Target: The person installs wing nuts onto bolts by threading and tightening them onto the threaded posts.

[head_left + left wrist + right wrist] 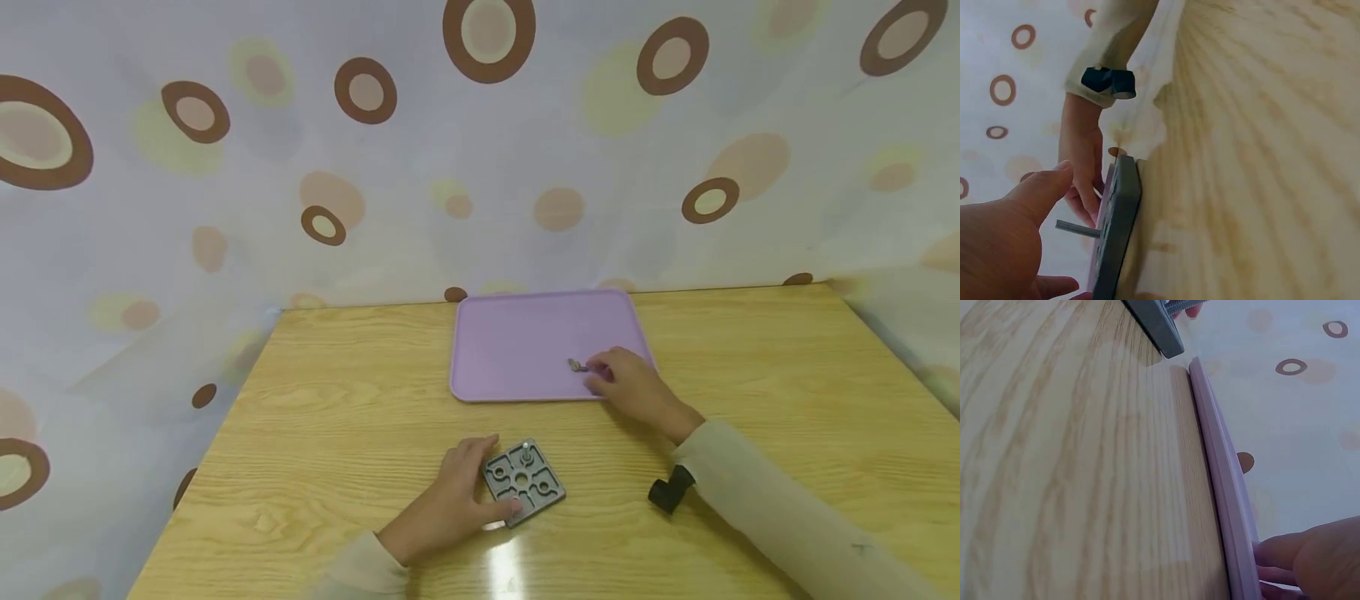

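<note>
On the wooden table lies a grey square metal plate (pixel 522 481) with ribs, round holes and an upright screw (pixel 1077 229) in it. My left hand (pixel 452 497) spans its left side, fingers by the far edge. The thumb reaches over the near corner, raised off the plate in the left wrist view. My right hand (pixel 633 387) is over the near right part of a purple tray (pixel 517 342), its fingertips right at some small metal parts (pixel 576 365). Thumb and forefinger stand apart there. In the right wrist view the tray's rim (pixel 1222 469) hides the fingertips.
The tray sits at the back of the table (pixel 360 358), close to a wall hung with circle-patterned cloth (pixel 420 150). A black wrist device (pixel 670 489) sticks out by the right sleeve. Patterned cloth also borders the table at both sides.
</note>
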Demonstrator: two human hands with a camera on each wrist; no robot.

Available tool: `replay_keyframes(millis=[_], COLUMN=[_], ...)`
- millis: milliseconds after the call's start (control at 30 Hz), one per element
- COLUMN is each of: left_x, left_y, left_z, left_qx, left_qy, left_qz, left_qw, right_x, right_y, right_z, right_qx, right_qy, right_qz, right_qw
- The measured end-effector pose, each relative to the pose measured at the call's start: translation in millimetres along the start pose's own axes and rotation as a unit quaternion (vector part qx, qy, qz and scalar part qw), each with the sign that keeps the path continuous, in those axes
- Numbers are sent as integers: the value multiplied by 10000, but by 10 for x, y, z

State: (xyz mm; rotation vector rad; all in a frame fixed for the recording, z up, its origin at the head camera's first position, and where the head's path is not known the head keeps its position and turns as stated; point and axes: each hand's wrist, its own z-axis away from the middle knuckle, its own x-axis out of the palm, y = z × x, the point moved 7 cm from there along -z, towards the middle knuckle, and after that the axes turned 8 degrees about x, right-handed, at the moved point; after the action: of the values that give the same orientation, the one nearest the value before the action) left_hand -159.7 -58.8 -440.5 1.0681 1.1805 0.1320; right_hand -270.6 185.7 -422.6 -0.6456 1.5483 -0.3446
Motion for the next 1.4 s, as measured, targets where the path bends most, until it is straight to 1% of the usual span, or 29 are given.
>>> replay_keyframes(millis=[100, 200, 400, 500, 567, 633, 800, 900, 1033, 1233, 1400], left_x=[72, 122, 139, 138, 139, 140, 136, 126, 108, 113, 123], left_y=[19, 48, 54, 59, 58, 54, 21, 11, 20, 5, -5], left_z=[24, 29, -5, -21, -28, -34, -36, -32, -31, -22, -24], left_qx=[103, 255, 352, 479, 506, 506, 343, 306, 372, 357, 363], left_qy=[221, 342, 411, 464, 490, 512, 526, 544, 579, 530, 488], left_qz=[-153, -354, -646, -808, -867, -849, -678, -653, -681, -627, -589], left_qw=[9996, 9985, 9964, 9945, 9937, 9938, 9957, 9959, 9953, 9960, 9964], right_x=[61, 99, 91, 96, 98, 104, 118, 113, 111, 142, 155], right_y=[16, 27, 17, 16, 14, 13, 22, 25, 28, 17, 25], right_z=[-27, -47, -98, -120, -131, -139, -149, -146, -159, -171, -162], right_qx=[50, 83, 108, 191, 268, 346, 473, 498, 513, 493, 594], right_qy=[10, 54, 218, 181, 120, -6, -278, -318, -346, -390, -509], right_qz=[-28, -52, -45, -52, -41, -71, -244, -342, -383, -366, -319], right_qw=[10000, 9999, 9997, 9996, 9996, 9994, 9982, 9977, 9974, 9973, 9964])
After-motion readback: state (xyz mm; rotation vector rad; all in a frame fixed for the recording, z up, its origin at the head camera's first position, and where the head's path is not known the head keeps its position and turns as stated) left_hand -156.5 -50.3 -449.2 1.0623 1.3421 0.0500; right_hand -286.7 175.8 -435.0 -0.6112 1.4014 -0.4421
